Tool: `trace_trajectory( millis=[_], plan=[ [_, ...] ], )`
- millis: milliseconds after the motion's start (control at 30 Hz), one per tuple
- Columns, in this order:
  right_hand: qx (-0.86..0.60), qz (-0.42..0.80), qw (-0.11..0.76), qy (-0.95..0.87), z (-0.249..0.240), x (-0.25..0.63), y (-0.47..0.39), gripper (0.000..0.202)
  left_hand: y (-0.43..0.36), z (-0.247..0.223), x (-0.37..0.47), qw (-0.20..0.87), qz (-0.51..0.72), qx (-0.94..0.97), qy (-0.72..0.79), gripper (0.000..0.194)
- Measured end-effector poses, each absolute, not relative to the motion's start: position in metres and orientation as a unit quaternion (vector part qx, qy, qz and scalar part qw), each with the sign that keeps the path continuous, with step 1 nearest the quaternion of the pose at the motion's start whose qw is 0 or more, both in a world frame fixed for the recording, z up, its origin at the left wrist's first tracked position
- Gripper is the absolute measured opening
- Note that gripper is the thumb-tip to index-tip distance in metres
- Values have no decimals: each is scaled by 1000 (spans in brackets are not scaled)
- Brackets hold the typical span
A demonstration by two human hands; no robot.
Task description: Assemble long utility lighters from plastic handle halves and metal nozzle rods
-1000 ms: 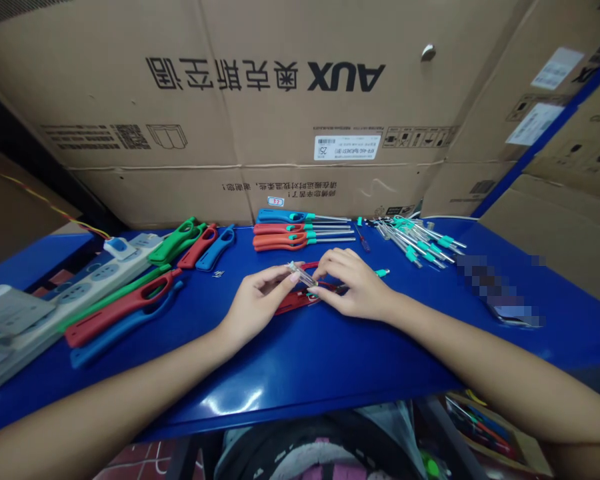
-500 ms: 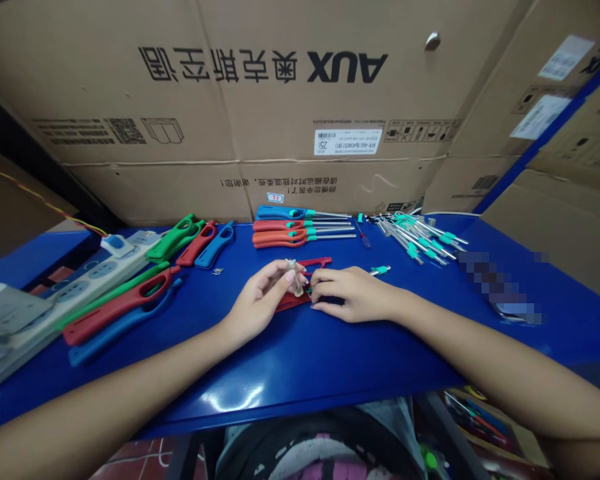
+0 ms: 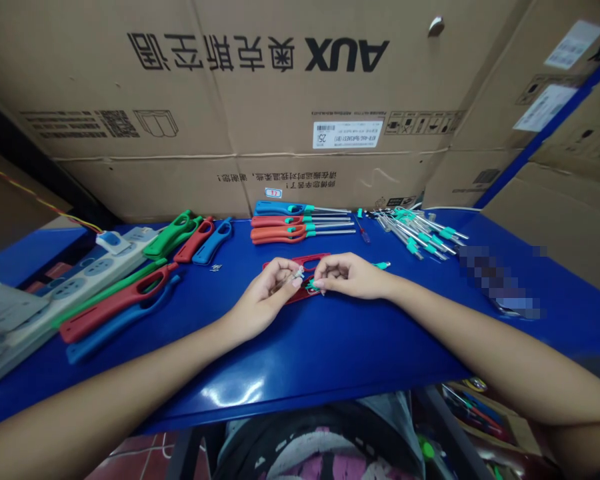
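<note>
In my left hand (image 3: pixel 260 297) a small clear lighter fuel tank (image 3: pixel 286 287) is pinched between thumb and fingers, its whitish valve end pointing toward the right hand. My right hand (image 3: pixel 353 275) is closed, its thumb and fingertips together at a small green part (image 3: pixel 311 285). Both hands hover over red lighter handle shells (image 3: pixel 307 259), which they partly hide. From behind the right hand sticks out a lighter tube's green end (image 3: pixel 381 265); the rest of it is covered.
Assembled lighters (image 3: pixel 280 233) lie at the back, with a small screwdriver (image 3: pixel 364 233) beside them. Metal tubes with green fittings (image 3: pixel 420 233) are heaped at back right. Coloured handle shells (image 3: pixel 120 300), screws (image 3: pixel 215 268) and a power strip (image 3: pixel 80 283) are at left. A cardboard wall (image 3: pixel 270 140) stands behind.
The fuel tank in my left hand has tilted from nearly upright, its valve end now toward the right. My right hand has lifted slightly and its fingertips have drawn together at the green part.
</note>
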State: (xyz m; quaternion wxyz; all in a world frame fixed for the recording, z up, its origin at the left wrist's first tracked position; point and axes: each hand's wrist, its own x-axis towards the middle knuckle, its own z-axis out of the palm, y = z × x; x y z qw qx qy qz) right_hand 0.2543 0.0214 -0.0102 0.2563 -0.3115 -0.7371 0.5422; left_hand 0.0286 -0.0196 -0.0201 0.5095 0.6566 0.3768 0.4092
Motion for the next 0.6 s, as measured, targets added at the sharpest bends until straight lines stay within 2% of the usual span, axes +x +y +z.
trace_trajectory(
  millis=[600],
  plan=[
    [-334,569,243,-711,-8,257,24,40,-16,-23,24,379,355,761,389,30]
  ],
)
